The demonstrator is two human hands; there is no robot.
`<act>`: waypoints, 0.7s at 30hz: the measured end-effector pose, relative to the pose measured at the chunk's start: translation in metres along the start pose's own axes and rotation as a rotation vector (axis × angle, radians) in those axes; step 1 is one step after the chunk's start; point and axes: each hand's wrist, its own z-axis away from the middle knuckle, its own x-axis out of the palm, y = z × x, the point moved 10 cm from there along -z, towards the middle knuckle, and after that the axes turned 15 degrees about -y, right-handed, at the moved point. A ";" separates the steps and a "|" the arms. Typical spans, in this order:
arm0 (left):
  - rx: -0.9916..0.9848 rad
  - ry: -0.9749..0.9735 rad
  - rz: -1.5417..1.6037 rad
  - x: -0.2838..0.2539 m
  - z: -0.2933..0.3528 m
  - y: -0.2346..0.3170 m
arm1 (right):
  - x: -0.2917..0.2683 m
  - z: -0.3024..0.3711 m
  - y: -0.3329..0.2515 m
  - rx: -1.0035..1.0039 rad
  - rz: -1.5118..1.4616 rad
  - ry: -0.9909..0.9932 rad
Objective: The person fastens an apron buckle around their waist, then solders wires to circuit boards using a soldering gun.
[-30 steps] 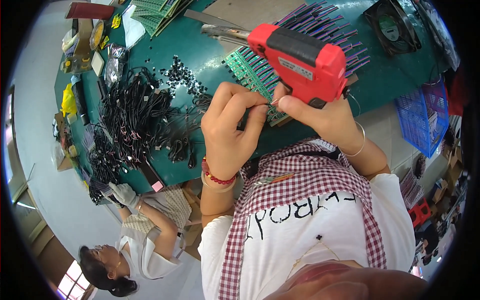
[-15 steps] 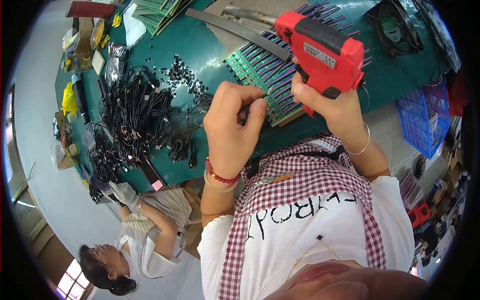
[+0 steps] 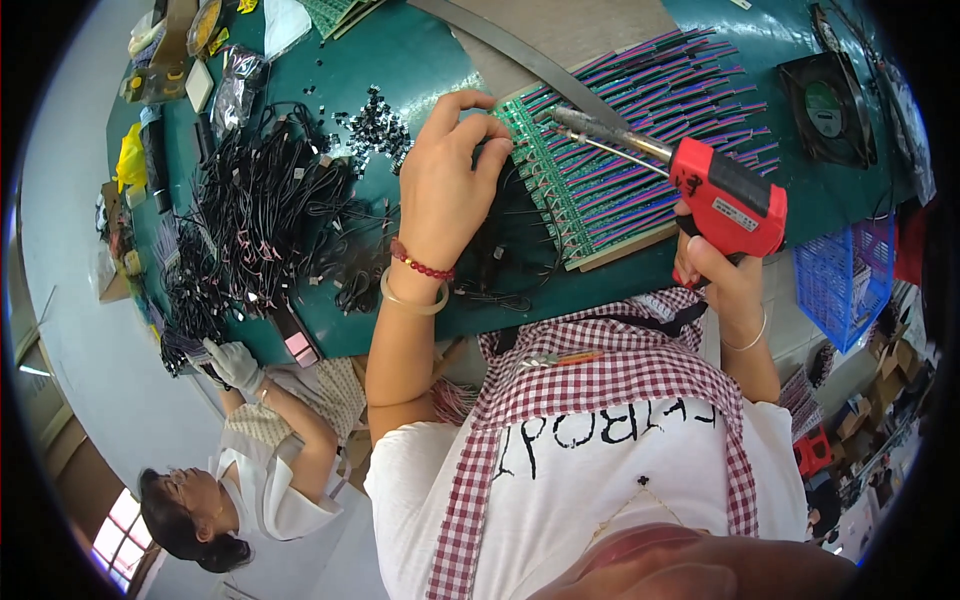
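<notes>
My right hand [image 3: 728, 278] grips a red and black soldering gun [image 3: 738, 200], its long metal nozzle pointing left over a row of green circuit boards [image 3: 555, 190]. Purple, pink and black wires [image 3: 690, 150] fan out rightward from the boards. At the boards' far left corner is my left hand [image 3: 448, 185], thumb and fingers drawn together; whatever they pinch is too small to make out. Thin dark leads hang off the boards' left edge. A flat metal strip [image 3: 525, 52] lies slantwise across the far part of the wires and boards.
Left of my hand lies a big heap of black cables [image 3: 255, 215], with small black parts [image 3: 375, 130] scattered behind it. A black fan [image 3: 826, 112] stands far right, above a blue plastic basket [image 3: 843, 275]. A co-worker's gloved hand [image 3: 235, 365] works at the table's left end.
The soldering gun has drawn back to the right and toward me, uncovering the boards. My left hand has moved farther away along their left edge. The whole view has shifted slightly.
</notes>
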 end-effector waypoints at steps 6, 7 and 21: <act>0.020 -0.045 -0.052 -0.001 -0.002 0.003 | -0.003 0.007 0.012 0.090 0.042 0.024; 0.012 -0.068 -0.060 0.000 -0.003 0.002 | -0.004 0.008 0.015 0.111 0.042 0.041; 0.009 -0.080 0.017 0.002 -0.004 0.001 | -0.003 0.011 0.018 0.103 0.022 0.029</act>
